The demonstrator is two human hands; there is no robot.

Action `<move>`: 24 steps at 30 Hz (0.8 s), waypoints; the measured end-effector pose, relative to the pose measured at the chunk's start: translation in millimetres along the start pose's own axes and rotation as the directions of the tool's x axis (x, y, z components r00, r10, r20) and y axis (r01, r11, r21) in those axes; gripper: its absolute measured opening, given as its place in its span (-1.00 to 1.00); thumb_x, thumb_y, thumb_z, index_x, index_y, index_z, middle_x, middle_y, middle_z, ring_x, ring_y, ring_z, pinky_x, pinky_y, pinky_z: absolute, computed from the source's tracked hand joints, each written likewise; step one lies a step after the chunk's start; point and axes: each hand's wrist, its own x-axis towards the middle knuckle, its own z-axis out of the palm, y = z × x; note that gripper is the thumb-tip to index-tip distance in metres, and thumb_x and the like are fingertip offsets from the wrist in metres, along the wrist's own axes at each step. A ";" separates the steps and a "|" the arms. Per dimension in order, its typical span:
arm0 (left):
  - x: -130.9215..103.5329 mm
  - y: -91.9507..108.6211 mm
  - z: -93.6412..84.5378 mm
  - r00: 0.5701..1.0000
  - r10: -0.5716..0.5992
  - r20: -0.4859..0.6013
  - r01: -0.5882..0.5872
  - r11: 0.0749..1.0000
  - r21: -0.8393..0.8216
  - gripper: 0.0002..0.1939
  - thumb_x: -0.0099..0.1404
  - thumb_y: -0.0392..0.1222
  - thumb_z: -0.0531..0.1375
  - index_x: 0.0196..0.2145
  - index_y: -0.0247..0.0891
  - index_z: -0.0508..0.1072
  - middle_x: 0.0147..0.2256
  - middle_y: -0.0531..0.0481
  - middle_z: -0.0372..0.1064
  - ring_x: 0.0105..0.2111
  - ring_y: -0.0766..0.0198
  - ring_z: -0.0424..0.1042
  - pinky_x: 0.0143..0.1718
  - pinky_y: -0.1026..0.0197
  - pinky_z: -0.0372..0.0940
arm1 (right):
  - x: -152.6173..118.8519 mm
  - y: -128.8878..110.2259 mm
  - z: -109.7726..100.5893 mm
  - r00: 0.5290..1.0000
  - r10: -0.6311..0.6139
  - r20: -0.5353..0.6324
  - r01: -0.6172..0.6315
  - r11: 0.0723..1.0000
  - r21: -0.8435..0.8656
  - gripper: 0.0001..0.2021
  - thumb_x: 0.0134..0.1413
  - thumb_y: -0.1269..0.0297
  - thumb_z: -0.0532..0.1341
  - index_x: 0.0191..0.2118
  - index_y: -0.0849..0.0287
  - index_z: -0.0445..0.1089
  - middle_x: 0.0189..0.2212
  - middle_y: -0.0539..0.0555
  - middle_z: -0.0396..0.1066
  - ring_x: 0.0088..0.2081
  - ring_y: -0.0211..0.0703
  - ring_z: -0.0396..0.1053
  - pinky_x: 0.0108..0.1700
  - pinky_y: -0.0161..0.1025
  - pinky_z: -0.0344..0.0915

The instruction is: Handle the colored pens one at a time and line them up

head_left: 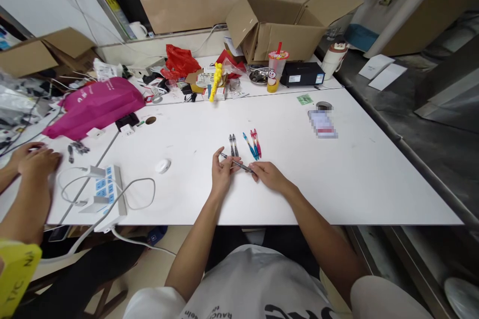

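Both my hands hold one dark pen point(239, 163) level just above the white table point(337, 174). My left hand point(221, 172) pinches its left end and my right hand point(268, 174) grips its right end. Just beyond the held pen lie two dark pens point(233, 144) side by side, then blue pens point(249, 146) and red pens point(256, 142) next to them.
A white power strip point(108, 192) with cables and a small white puck point(162, 165) lie to my left. Another person's hands point(32, 159) rest at the far left. A pink bag point(95, 104), an open cardboard box point(277, 25), a drink cup point(276, 70) and clutter fill the far side.
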 end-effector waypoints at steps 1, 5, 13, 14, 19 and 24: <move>0.0 -0.7 0.1 1.000 0.015 -0.025 -0.015 1.000 0.010 -0.31 0.27 0.07 0.38 0.22 -0.11 0.18 -0.26 -0.06 0.61 -0.29 0.19 0.61 -0.30 0.21 0.48 | 0.5 1.1 0.2 1.000 -0.015 -0.023 0.016 1.000 0.010 -0.61 0.39 -0.02 0.02 -0.23 0.12 0.46 -0.52 -0.03 0.38 -0.42 -0.18 0.33 -0.26 -0.21 0.24; -0.8 -1.2 -0.3 0.997 0.048 -0.058 -0.044 0.997 0.068 -0.36 0.26 0.09 0.37 0.18 -0.15 0.25 -0.27 -0.07 0.60 -0.35 0.21 0.60 -0.39 0.26 0.45 | 1.5 2.9 0.6 0.997 -0.040 -0.062 0.041 0.999 0.010 -0.68 0.37 0.01 0.06 -0.14 0.11 0.44 -0.48 -0.04 0.38 -0.40 -0.17 0.32 -0.25 -0.21 0.24; -2.4 1.5 -0.4 0.998 0.039 -0.051 -0.034 0.995 0.093 -0.36 0.23 0.06 0.40 0.15 -0.16 0.29 -0.24 -0.10 0.60 -0.39 0.23 0.59 -0.41 0.25 0.47 | -2.8 -4.6 0.7 0.999 -0.024 -0.038 0.020 0.996 -0.086 -0.62 0.33 -0.01 0.09 -0.40 0.13 0.40 -0.58 -0.06 0.30 -0.51 -0.24 0.21 -0.37 -0.25 0.12; -2.8 2.2 -0.3 0.998 0.035 -0.046 -0.031 0.995 0.094 -0.36 0.22 0.06 0.41 0.15 -0.17 0.29 -0.23 -0.11 0.60 -0.38 0.22 0.59 -0.41 0.25 0.47 | -4.3 -6.4 2.0 0.999 -0.023 -0.022 0.020 0.990 -0.138 -0.63 0.30 0.00 0.13 -0.44 0.13 0.39 -0.59 -0.07 0.31 -0.52 -0.25 0.20 -0.38 -0.26 0.09; -3.5 4.3 1.8 1.000 0.003 -0.022 -0.002 0.996 0.084 -0.14 0.22 0.03 0.42 0.35 -0.06 0.15 -0.05 -0.20 0.59 -0.27 0.17 0.63 -0.33 0.21 0.49 | -10.0 -12.9 13.4 0.996 -0.081 0.035 0.088 0.915 -0.394 -0.64 0.24 0.09 0.20 -0.54 0.14 0.35 -0.59 -0.07 0.37 -0.50 -0.27 0.25 -0.35 -0.27 0.05; -0.8 2.4 3.2 0.991 0.069 -0.118 -0.064 0.997 0.039 -0.44 0.23 0.03 0.41 0.13 -0.16 0.45 0.16 -0.25 0.45 -0.01 0.08 0.58 -0.06 0.11 0.48 | 0.9 -16.6 15.9 0.991 -0.049 -0.126 -0.027 0.841 -0.540 -0.57 0.36 0.08 0.07 -0.53 0.13 0.33 -0.58 -0.03 0.39 -0.51 -0.24 0.24 -0.39 -0.26 0.01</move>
